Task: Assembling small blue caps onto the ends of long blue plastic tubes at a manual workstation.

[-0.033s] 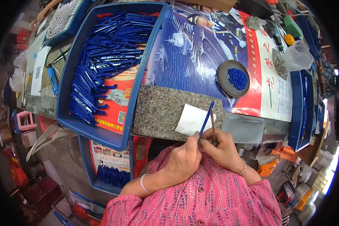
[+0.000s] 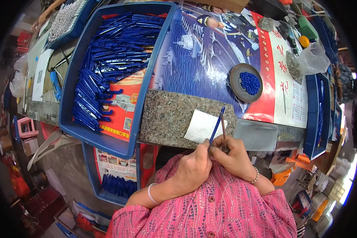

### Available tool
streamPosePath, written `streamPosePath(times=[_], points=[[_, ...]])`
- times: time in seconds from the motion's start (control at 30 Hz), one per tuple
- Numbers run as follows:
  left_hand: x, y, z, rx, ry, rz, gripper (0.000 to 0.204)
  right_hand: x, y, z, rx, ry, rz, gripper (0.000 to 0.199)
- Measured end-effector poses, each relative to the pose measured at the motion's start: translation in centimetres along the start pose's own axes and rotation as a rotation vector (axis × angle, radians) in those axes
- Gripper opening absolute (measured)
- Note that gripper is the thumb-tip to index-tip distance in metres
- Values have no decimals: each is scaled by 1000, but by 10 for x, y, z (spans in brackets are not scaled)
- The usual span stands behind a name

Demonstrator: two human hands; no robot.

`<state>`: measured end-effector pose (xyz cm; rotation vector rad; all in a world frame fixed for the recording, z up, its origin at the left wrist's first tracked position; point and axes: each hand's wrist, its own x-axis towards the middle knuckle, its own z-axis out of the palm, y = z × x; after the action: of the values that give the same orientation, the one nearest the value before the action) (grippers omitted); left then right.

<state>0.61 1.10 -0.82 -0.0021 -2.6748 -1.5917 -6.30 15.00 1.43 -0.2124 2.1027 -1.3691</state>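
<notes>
My left hand (image 2: 195, 165) pinches the lower end of a long, slim blue plastic piece (image 2: 215, 127), which stands tilted upward. My right hand (image 2: 235, 157) is closed around a thin brown stick-like tool (image 2: 223, 129), its tip rising beside the blue piece. Both hands meet in front of my chest at the bench edge, fingertips touching or nearly so; what lies between them is hidden. Just beyond sits a white paper square (image 2: 204, 126) on a speckled stone slab (image 2: 166, 115). A round dish (image 2: 235, 85) with small blue beads (image 2: 250, 82) stands farther off to the right.
At left, a large blue tray (image 2: 142, 107) holds many slim blue pieces (image 2: 119, 47). Below it is another blue tray (image 2: 89, 174) with similar pieces. A narrow blue bin (image 2: 311, 115) stands at right, near a clear plastic bag (image 2: 314, 58). A printed poster (image 2: 210, 51) covers the bench.
</notes>
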Motion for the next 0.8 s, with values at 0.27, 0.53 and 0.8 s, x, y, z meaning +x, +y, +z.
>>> streamPosePath(times=[0.27,0.53,0.8], points=[[6,3,-11,-248,-65,-165,30,9,-10,-12,42,-125,76,16],[8,10,-15,-577,-141,-276,24,17,0,-21,502,-30,84,21],[0,5,-20,-514,0,-309,23,19,5,-10,-111,45,-148,14]])
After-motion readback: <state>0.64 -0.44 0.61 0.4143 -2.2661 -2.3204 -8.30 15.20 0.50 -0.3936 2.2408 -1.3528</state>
